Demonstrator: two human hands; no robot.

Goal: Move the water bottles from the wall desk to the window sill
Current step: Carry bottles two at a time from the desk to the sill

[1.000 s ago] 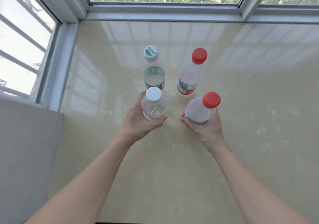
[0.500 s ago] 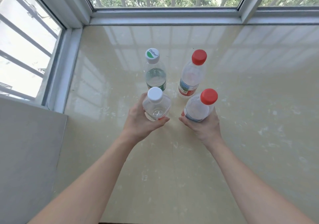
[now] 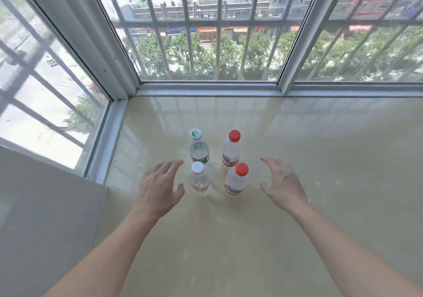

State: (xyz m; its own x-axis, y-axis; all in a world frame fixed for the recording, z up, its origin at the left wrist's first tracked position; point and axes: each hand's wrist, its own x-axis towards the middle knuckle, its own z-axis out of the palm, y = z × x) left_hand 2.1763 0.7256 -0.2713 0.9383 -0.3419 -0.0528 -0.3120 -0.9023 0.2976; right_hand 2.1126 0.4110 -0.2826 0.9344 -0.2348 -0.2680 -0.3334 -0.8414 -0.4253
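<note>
While both hands hover spread and empty, four water bottles stand upright on the window sill (image 3: 320, 182), grouped between them. Left hand (image 3: 160, 187): fingers splayed, just beside the white-capped bottle (image 3: 200, 181). Right hand (image 3: 282, 183): open, near the red-capped bottle (image 3: 237, 180), not touching. Beyond the fingertips: green-labelled bottle (image 3: 198, 149) and second red-capped bottle (image 3: 231, 150). Long axes vertical. Judgement: no bottle within reach needs lifting; any remainder lies out of view.
</note>
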